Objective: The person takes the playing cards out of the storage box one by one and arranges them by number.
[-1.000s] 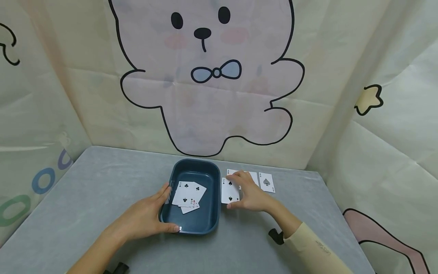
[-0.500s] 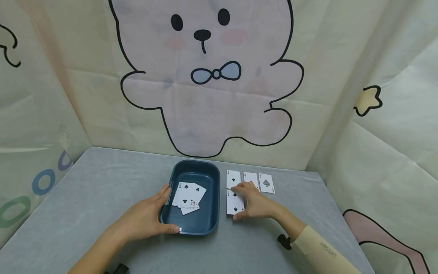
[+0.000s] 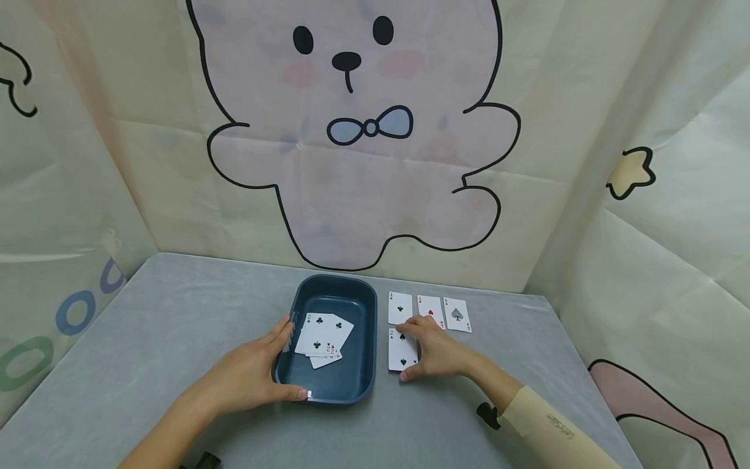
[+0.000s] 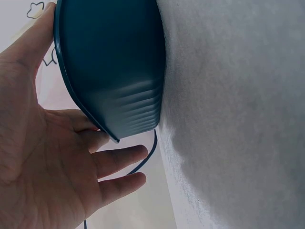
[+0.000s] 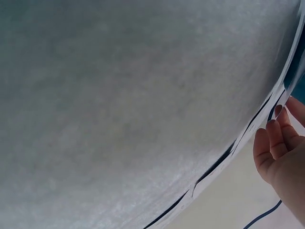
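Note:
A dark blue rectangular tray (image 3: 360,384) stands on the table in the head view, with several overlapping playing cards (image 3: 316,333) inside. My left hand (image 3: 252,371) holds its left near corner, thumb at the near rim and fingers along the left side. In the left wrist view, that hand (image 4: 52,157) lies against the rim. To the tray's right, my right hand (image 3: 436,350) pinches a two of spades (image 3: 401,348) between thumb at its near edge and fingers at its far edge. The hand covers the card's right part. In the right wrist view, the hand (image 5: 286,148) shows curled fingers.
Behind the right hand, an ace of clubs (image 3: 400,307), a red ace (image 3: 430,307) and an ace of spades (image 3: 457,314) lie in a row. A grey cloth covers the table (image 3: 222,293). Printed curtains (image 3: 363,169) hang behind and at both sides.
My right hand has moved the two of spades toward me and slightly right, below the ace of clubs, which now shows more fully. My left hand and the tray have stayed put.

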`<state>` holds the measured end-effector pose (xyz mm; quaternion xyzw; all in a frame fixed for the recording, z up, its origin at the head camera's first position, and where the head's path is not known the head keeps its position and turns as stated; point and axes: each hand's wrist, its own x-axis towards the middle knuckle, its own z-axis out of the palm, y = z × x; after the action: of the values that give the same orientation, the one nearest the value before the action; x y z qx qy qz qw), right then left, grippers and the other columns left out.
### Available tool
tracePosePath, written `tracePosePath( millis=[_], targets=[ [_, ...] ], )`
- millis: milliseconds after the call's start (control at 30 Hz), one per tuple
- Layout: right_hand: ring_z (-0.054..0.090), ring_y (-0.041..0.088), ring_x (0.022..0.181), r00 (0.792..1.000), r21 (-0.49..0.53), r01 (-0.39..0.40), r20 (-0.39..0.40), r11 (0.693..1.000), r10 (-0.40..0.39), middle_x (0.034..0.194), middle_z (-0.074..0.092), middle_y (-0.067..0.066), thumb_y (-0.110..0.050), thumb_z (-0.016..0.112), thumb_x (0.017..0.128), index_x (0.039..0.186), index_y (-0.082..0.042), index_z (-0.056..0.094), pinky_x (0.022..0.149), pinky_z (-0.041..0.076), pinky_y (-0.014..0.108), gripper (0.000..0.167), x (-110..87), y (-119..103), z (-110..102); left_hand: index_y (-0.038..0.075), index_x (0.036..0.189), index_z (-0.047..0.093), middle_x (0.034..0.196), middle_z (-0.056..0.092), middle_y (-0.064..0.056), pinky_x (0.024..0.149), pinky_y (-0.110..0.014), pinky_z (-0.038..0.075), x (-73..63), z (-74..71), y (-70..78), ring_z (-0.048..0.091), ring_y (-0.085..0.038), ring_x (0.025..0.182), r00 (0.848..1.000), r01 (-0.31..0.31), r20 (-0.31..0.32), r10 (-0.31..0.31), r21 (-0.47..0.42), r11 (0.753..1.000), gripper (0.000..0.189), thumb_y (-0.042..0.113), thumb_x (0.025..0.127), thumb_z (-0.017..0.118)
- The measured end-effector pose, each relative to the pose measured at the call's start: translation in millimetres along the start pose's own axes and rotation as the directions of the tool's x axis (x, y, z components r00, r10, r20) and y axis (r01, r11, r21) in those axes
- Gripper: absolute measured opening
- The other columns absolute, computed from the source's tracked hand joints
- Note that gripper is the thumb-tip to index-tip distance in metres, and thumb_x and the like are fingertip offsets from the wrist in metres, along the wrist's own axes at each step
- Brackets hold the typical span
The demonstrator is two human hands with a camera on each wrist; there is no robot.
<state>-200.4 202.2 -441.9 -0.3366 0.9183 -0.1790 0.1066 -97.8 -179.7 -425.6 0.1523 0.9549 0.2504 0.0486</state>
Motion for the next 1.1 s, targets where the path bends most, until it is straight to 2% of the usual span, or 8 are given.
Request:
tracePosePath(
  millis=[300, 400, 533, 667, 767, 933, 1100],
  targets=[
    [0.051, 0.029, 0.124, 1.0, -0.004, 0.008, -0.014, 1.0, -0.008, 0.134, 0.058, 0.011, -0.044, 0.097, 0.071, 0.143, -0.002, 0.059, 0.105, 0.044, 0.053, 0.091, 2.4, 3, 3, 0.003, 0.163, 0.033, 0.171, 0.028, -0.014, 0.104, -0.061, 0.048, 0.2, 0.6, -1.5, 0.053, -0.041, 0.138, 1.0, 0.003, 0.003, -0.003, 0.0, 1.0, 0.132, 0.085, 0.069, 0.075],
    [0.05, 0.03, 0.126, 1.0, -0.001, -0.001, -0.023, 1.0, 0.001, 0.135, 0.057, 0.012, -0.041, 0.095, 0.074, 0.142, -0.002, 0.06, 0.107, 0.043, 0.054, 0.086, 2.8, 3, 1, 0.002, 0.163, 0.033, 0.171, 0.028, -0.014, 0.104, -0.061, 0.048, 0.1, 0.4, -1.5, 0.053, -0.041, 0.138, 1.0, 0.001, 0.003, -0.001, -0.001, 1.0, 0.132, 0.085, 0.07, 0.076],
    [0.048, 0.033, 0.13, 0.999, 0.02, -0.041, -0.024, 0.999, 0.042, 0.14, 0.056, 0.015, -0.035, 0.091, 0.081, 0.144, -0.002, 0.06, 0.109, 0.043, 0.056, 0.077, 3.7, -3, -5, 0.002, 0.163, 0.033, 0.171, 0.028, -0.014, 0.105, -0.06, 0.048, 0.0, 0.2, -2.0, 0.054, -0.041, 0.138, 1.0, -0.004, -0.001, 0.004, -0.002, 1.0, 0.131, 0.084, 0.07, 0.076],
    [0.042, 0.04, 0.141, 0.995, 0.074, -0.093, -0.034, 0.993, 0.096, 0.148, 0.051, 0.02, -0.033, 0.087, 0.087, 0.146, -0.002, 0.058, 0.113, 0.039, 0.061, 0.073, 4.0, -10, -16, 0.001, 0.163, 0.033, 0.171, 0.027, -0.015, 0.105, -0.06, 0.048, 0.3, 0.3, -1.8, 0.053, -0.041, 0.138, 1.0, -0.006, 0.0, 0.006, -0.001, 1.0, 0.131, 0.083, 0.071, 0.076],
    [0.043, 0.039, 0.142, 0.99, 0.125, -0.119, -0.057, 0.985, 0.127, 0.15, 0.049, 0.018, -0.03, 0.083, 0.091, 0.147, -0.003, 0.057, 0.112, 0.041, 0.061, 0.068, 4.0, -15, -25, 0.001, 0.163, 0.033, 0.171, 0.028, -0.015, 0.104, -0.061, 0.048, 0.7, -0.1, -1.4, 0.054, -0.041, 0.138, 1.0, -0.01, 0.003, 0.01, 0.0, 1.0, 0.13, 0.083, 0.071, 0.076],
    [0.054, 0.036, 0.13, 0.99, 0.22, -0.083, -0.094, 0.972, 0.106, 0.143, 0.055, 0.012, -0.028, 0.078, 0.096, 0.147, -0.004, 0.057, 0.105, 0.047, 0.058, 0.06, 8.4, -25, -35, 0.001, 0.163, 0.033, 0.171, 0.028, -0.015, 0.104, -0.061, 0.048, 0.3, -1.8, -1.2, 0.053, -0.042, 0.138, 1.0, -0.015, 0.001, 0.015, -0.002, 1.0, 0.13, 0.083, 0.071, 0.076],
    [0.055, 0.037, 0.13, 0.992, 0.27, -0.018, -0.112, 0.963, 0.05, 0.143, 0.056, 0.014, -0.027, 0.075, 0.098, 0.147, -0.004, 0.056, 0.105, 0.048, 0.057, 0.057, 19.5, -39, -32, 0.001, 0.163, 0.033, 0.171, 0.027, -0.015, 0.105, -0.06, 0.048, -1.0, -1.9, -1.2, 0.053, -0.042, 0.138, 1.0, -0.009, 0.003, 0.009, -0.003, 1.0, 0.132, 0.086, 0.07, 0.074]
  ],
)
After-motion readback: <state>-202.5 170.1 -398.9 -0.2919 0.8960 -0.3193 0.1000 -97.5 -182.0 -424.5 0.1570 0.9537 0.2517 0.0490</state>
